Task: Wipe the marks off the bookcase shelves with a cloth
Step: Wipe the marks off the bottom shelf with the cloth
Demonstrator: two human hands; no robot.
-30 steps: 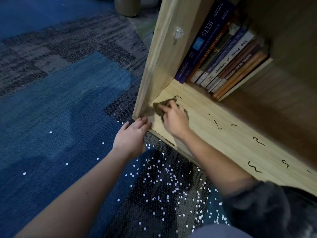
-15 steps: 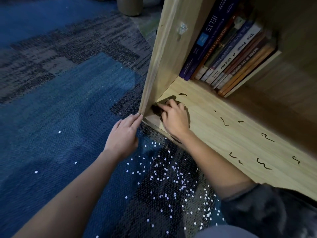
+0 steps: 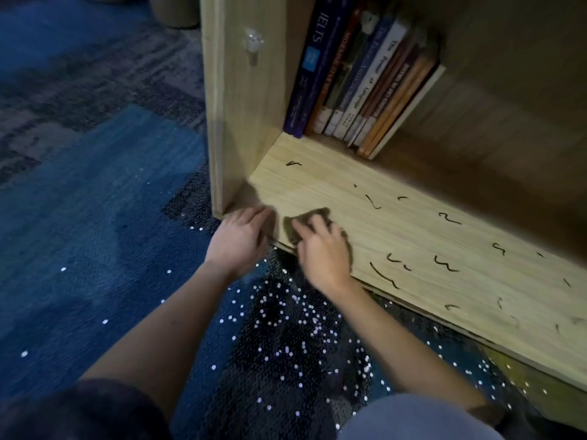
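so the right hand (image 3: 320, 249) is pressing down on the dark cloth (image 3: 319, 213), fingers laid flat over it, not gripping. Cloth is sitting on the bottom shelf (image 3: 317, 182) by the front edge, peeking out at that hand's 12 o'clock, its visible strip running roughly 9-to-3. The left hand (image 3: 239, 238) is resting straight-fingered at the cloth's 9 o'clock, touching the bottom corner of the side panel (image 3: 241, 122).

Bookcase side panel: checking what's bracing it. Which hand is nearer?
Left. The left hand lies at the bottom front corner of the side panel; the right hand is apart from it, out on the shelf, pressing the cloth.
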